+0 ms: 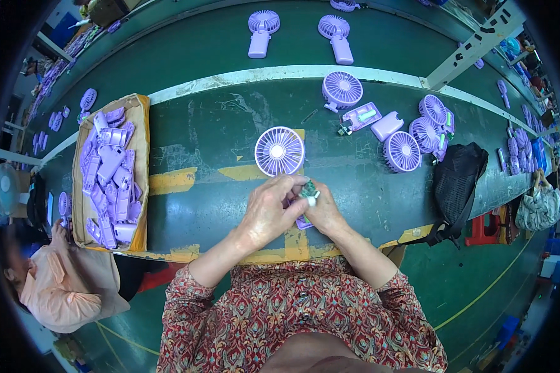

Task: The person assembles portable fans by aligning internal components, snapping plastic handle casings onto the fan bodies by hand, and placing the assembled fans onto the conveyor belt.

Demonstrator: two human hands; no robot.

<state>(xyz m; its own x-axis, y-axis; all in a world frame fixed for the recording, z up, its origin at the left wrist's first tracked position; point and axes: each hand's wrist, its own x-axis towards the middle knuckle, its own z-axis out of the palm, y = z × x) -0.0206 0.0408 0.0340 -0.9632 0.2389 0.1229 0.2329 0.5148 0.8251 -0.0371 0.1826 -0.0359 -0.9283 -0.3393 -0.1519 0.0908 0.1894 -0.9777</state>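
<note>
A purple handheld fan [280, 151] lies in front of me, its round grille pointing away and its handle between my hands. My left hand [269, 208] is closed over the handle end, thumb and fingers pinching near a small green circuit board [309, 190]. From the other side, my right hand [325, 210] is closed around the same handle. A white piece [312, 201] shows beside the board. Part of the purple handle shell [303, 222] is visible under my hands; my fingers hide the rest.
A cardboard tray [142, 180] of purple shell parts stands at left. At right are an opened fan handle [361, 117], several fans [402, 151] and a black mesh bag [459, 180]. Two fans [264, 31] lie beyond the white rail [230, 79]. A co-worker [68, 283] sits at left.
</note>
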